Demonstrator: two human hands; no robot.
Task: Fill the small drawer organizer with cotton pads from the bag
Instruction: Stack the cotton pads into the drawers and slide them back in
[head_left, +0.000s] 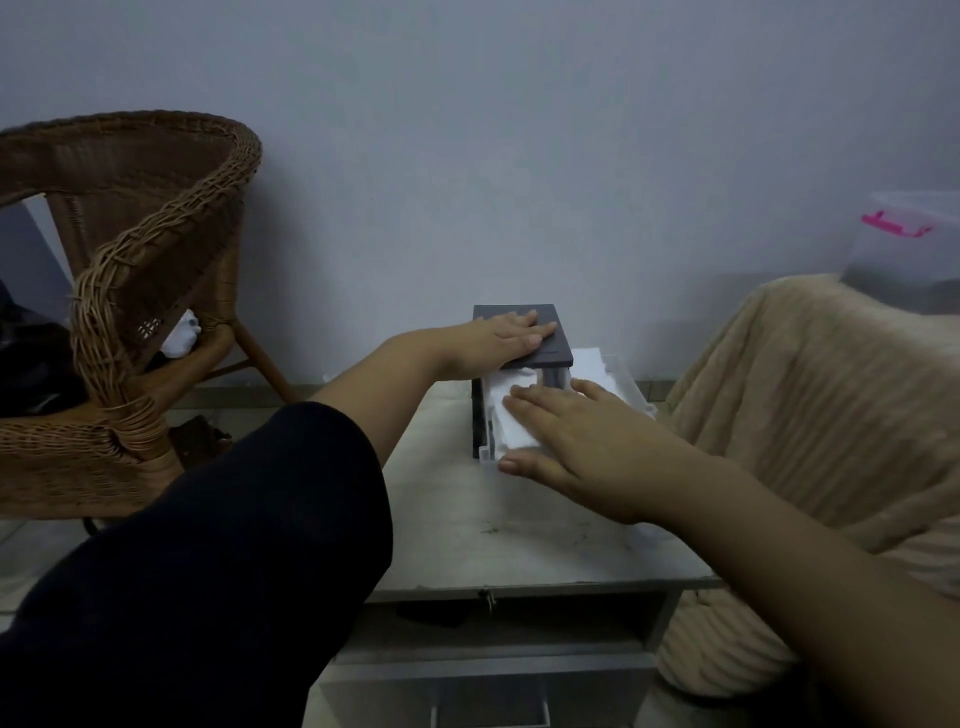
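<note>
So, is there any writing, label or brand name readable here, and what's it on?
No text can be read anywhere.
The organizer top shows only a faint line, too blurred to tell if it is print.
The pink mark on the clear storage box looks like a clasp, not lettering.

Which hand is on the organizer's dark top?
The left hand, lying flat on the drawer organizer's dark top. The right hand is nearer the camera, fingers straight, pressing on the white cotton pads in the pulled-out drawer.

The near half of the desk (467, 525) gives room to pass. The drawer organizer (550, 353) blocks the far end; a wicker chair (130, 291) stands left, a blanket (805, 415) close on the right.
</note>
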